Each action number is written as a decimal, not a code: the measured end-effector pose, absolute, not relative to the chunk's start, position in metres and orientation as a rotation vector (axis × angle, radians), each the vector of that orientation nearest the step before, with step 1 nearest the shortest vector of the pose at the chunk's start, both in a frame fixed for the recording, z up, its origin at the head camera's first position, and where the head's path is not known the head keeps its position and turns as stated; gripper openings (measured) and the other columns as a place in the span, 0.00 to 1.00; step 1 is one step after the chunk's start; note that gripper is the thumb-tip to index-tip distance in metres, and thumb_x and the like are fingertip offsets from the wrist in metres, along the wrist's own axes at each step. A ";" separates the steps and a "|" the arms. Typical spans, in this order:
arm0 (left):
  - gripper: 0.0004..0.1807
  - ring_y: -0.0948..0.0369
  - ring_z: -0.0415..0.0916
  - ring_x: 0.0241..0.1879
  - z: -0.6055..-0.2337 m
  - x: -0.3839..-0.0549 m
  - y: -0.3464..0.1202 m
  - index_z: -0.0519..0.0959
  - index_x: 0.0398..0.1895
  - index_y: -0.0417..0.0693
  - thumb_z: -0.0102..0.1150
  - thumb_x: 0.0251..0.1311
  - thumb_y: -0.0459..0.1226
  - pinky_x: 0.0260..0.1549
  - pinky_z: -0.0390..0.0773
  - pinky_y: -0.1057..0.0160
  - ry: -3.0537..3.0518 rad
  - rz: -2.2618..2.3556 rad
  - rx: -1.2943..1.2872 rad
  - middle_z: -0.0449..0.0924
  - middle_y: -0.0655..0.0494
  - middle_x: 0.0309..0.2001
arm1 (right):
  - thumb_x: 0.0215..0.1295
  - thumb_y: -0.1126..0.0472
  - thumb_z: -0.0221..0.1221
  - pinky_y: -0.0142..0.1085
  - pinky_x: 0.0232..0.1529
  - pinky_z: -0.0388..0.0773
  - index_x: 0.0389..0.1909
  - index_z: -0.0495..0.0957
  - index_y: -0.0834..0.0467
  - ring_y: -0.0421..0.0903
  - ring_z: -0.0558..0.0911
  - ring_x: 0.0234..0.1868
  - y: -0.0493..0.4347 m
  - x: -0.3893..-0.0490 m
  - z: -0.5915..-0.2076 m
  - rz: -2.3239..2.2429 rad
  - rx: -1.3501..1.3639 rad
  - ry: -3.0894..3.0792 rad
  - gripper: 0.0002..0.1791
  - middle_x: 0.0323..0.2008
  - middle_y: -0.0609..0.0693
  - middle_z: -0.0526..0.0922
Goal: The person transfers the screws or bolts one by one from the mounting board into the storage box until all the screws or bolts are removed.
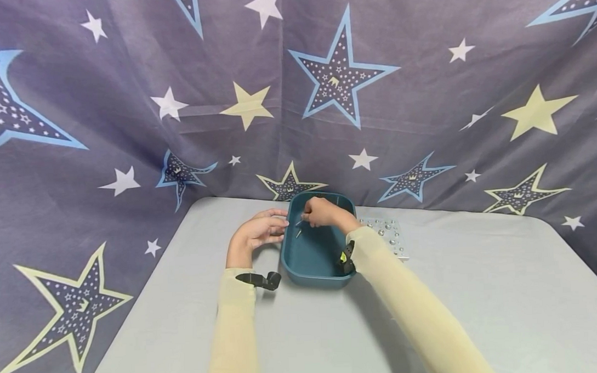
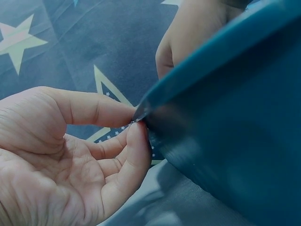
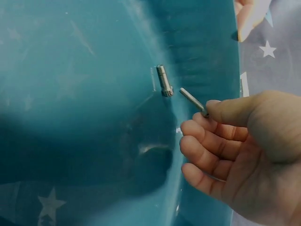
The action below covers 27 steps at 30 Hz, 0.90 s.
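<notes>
A deep teal plastic bin (image 1: 313, 274) stands on the table. My left hand (image 1: 262, 229) is at its left side; in the left wrist view the thumb and index finger (image 2: 137, 143) pinch the bin's rim (image 2: 188, 70). My right hand (image 1: 324, 212) reaches inside the bin. In the right wrist view its thumb and index finger pinch a small metal screw (image 3: 192, 100) by the head end, the threaded shank pointing out. A second screw (image 3: 164, 81), with a cylindrical head, lies on the bin floor close to the held one.
To the right of the bin, partly behind the right forearm, lies a clear plate (image 1: 391, 235) with several round metal pieces on it. A starry curtain (image 1: 316, 142) hangs along the back edge of the pale table (image 1: 175, 322).
</notes>
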State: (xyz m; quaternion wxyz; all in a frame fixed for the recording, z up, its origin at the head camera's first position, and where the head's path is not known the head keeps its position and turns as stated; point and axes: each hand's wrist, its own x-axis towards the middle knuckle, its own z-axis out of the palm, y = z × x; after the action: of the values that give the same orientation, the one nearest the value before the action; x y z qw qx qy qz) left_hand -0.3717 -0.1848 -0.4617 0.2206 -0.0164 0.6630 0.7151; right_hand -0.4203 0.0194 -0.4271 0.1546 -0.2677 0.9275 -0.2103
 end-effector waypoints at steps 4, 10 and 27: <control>0.26 0.66 0.77 0.33 -0.462 -0.372 -0.184 0.63 0.69 0.38 0.53 0.68 0.29 0.35 0.80 0.67 1.835 1.979 -0.054 0.79 0.59 0.35 | 0.77 0.62 0.55 0.34 0.32 0.77 0.38 0.84 0.66 0.44 0.81 0.27 0.017 -0.420 -0.430 -0.582 -0.759 2.648 0.13 0.24 0.52 0.83; 0.25 0.67 0.77 0.32 -0.462 -0.372 -0.184 0.64 0.68 0.38 0.53 0.68 0.29 0.35 0.80 0.67 1.835 1.986 -0.052 0.79 0.59 0.34 | 0.76 0.63 0.55 0.35 0.33 0.79 0.41 0.84 0.66 0.44 0.83 0.28 0.015 -0.420 -0.436 -0.585 -0.730 2.642 0.11 0.27 0.54 0.85; 0.24 0.67 0.77 0.31 -0.464 -0.372 -0.184 0.64 0.67 0.37 0.52 0.69 0.28 0.33 0.80 0.68 1.829 1.992 -0.027 0.79 0.60 0.32 | 0.77 0.62 0.54 0.33 0.29 0.74 0.36 0.83 0.65 0.43 0.78 0.24 0.013 -0.418 -0.444 -0.564 -0.694 2.678 0.14 0.21 0.49 0.79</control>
State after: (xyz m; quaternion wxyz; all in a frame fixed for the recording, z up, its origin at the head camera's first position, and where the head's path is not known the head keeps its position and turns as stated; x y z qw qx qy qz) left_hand -0.3720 -0.1845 -0.4640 0.2169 -0.0097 0.6601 0.7191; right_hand -0.4177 0.0127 -0.4437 0.1586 -0.2428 0.9365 -0.1972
